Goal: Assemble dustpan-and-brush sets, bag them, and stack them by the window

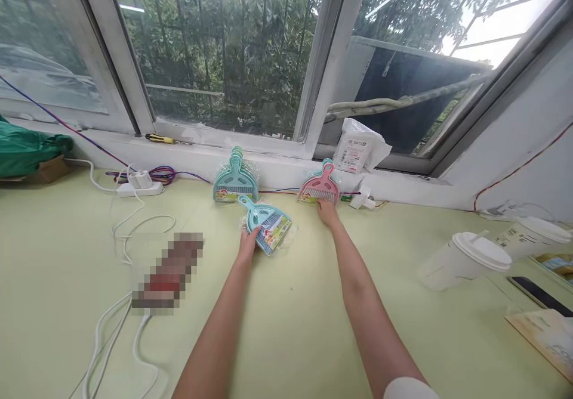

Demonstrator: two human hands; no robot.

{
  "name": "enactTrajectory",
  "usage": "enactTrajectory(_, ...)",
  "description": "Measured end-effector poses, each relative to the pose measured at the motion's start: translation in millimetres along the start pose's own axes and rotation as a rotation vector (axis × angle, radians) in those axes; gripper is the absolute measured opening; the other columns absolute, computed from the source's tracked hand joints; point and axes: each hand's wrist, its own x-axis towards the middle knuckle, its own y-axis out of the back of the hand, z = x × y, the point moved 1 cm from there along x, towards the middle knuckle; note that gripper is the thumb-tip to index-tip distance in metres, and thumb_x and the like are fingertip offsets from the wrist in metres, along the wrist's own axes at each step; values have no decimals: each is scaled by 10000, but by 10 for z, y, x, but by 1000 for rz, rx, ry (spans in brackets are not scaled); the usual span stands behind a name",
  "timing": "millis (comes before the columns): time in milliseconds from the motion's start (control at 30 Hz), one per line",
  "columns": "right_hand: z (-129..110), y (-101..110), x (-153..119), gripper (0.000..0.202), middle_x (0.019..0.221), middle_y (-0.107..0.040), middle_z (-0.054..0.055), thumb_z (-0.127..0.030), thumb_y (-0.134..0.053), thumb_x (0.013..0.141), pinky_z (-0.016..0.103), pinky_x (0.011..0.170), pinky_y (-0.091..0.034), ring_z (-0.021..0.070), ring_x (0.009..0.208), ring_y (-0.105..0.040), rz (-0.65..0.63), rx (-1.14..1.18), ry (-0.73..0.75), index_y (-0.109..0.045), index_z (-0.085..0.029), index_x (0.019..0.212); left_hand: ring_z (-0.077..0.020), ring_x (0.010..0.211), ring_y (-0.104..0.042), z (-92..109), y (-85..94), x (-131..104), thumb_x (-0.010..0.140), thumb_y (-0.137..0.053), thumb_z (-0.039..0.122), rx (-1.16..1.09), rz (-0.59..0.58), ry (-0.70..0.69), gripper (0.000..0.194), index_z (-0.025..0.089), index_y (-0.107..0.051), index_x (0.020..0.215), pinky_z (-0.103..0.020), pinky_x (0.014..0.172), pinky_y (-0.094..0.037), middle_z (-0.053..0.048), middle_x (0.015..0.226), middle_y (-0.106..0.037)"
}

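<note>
My left hand (249,243) grips the lower left edge of a blue mini dustpan and brush set (267,225) in clear wrapping, tilted with its handle up and left. Just behind it, a stack of teal dustpan sets (235,178) leans against the wall under the window. Farther right, my right hand (328,213) is at the bottom edge of a pink dustpan set (320,185), which leans against the wall with teal handles showing behind it. The right fingertips are partly hidden at the pink set's lower edge, so their grip is unclear.
A power strip (139,189) with white cables lies at the left, near a pixelated object (168,274). A screwdriver (160,139) and a white package (358,148) are on the sill. Lidded white cups (465,262) and a phone (539,294) lie at the right.
</note>
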Motion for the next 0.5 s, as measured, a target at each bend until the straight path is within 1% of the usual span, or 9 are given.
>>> enactTrajectory(167, -18, 69, 13, 466, 1135, -637, 107, -114, -446, 799, 402, 917, -456, 249, 1055, -575, -53, 17, -7, -508, -167, 1258, -184, 765, -668, -22, 0, 26, 741, -684, 299, 8, 8, 8, 395, 217, -514, 1089, -285, 641, -549, -68, 933, -661)
enactTrajectory(267, -62, 163, 49, 473, 1126, -645, 108, -126, -439, 823, 420, 918, -451, 261, 1060, -574, -37, 21, 19, -479, -174, 1292, -182, 755, -667, -42, 7, 57, 729, -692, 309, 9, 1, 14, 393, 211, -525, 1071, -284, 638, -543, -69, 930, -661)
enactTrajectory(333, -97, 230, 70, 409, 1110, -654, 97, -139, -417, 843, 421, 919, -450, 254, 1039, -582, -15, 18, 24, -535, -185, 1232, -175, 740, -664, -59, 13, 83, 714, -705, 314, 2, -13, 7, 401, 215, -529, 1061, -283, 640, -540, -64, 926, -661)
enactTrajectory(400, -139, 295, 68, 328, 1086, -664, 93, -156, -396, 861, 424, 928, -443, 250, 1013, -591, 0, 16, 26, -617, -189, 1101, -169, 719, -660, -76, 19, 107, 707, -707, 310, -7, -16, 2, 401, 222, -527, 1055, -283, 636, -539, -56, 914, -661)
enactTrajectory(467, -204, 359, 22, 291, 1056, -675, 95, -167, -395, 867, 434, 956, -422, 250, 1002, -594, 0, 32, 32, -663, -189, 981, -163, 694, -655, -89, 22, 123, 707, -702, 301, -10, -11, -11, 403, 230, -522, 1060, -281, 624, -538, -45, 898, -659)
enactTrajectory(500, -252, 390, -25, 283, 1042, -680, 96, -171, -402, 867, 439, 971, -410, 250, 1001, -595, 1, 49, 35, -672, -191, 951, -159, 682, -653, -92, 21, 125, 706, -701, 298, -13, -11, -20, 409, 235, -519, 1067, -279, 618, -537, -38, 889, -658)
